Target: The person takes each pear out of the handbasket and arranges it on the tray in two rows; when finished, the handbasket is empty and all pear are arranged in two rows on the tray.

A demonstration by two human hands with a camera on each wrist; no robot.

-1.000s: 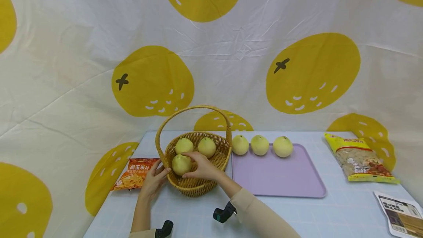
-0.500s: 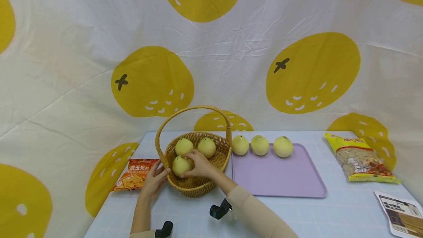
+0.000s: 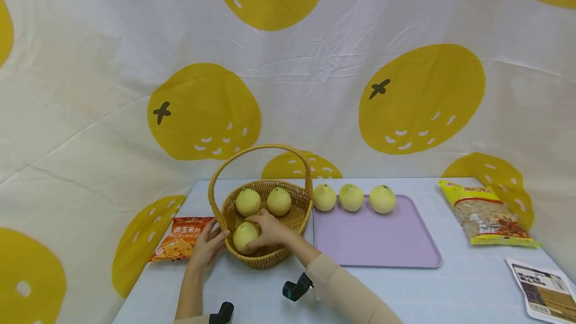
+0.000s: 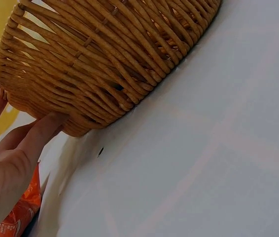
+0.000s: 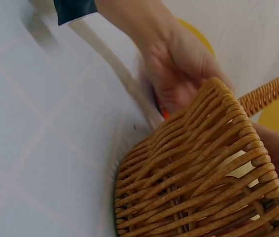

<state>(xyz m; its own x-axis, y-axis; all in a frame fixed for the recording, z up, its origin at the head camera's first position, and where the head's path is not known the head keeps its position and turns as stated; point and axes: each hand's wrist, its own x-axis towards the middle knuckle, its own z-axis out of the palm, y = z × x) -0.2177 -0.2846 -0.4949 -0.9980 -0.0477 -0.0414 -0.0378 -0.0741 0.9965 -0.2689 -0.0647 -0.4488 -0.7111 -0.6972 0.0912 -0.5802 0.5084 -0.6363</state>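
A wicker basket [image 3: 259,262] with a tall arched handle [image 3: 259,149] stands on the table. My left hand [image 3: 207,248] holds its left side, thumb over the rim and fingers on the outer weave, as the left wrist view shows. Inside the basket, my right hand [image 3: 272,231] grips a pale yellow pear [image 3: 245,236] at the front left, thumb and fingers around its right side. Two more pears, one at the back left [image 3: 248,202] and one at the back right [image 3: 279,201], lie behind it. In the right wrist view the basket wall [image 5: 193,173] hides most of that hand.
Right of the basket lies a lilac tray [image 3: 378,244] with three pears [image 3: 351,197] along its back edge. An orange snack bag [image 3: 180,239] is beside my left hand. Further right are a yellow food bag [image 3: 486,214] and a white-and-brown packet [image 3: 542,289].
The gripped pear has moved slightly toward the basket's front left, opening a gap from the back left pear. My right hand moved with it. The left hand keeps its hold on the rim.
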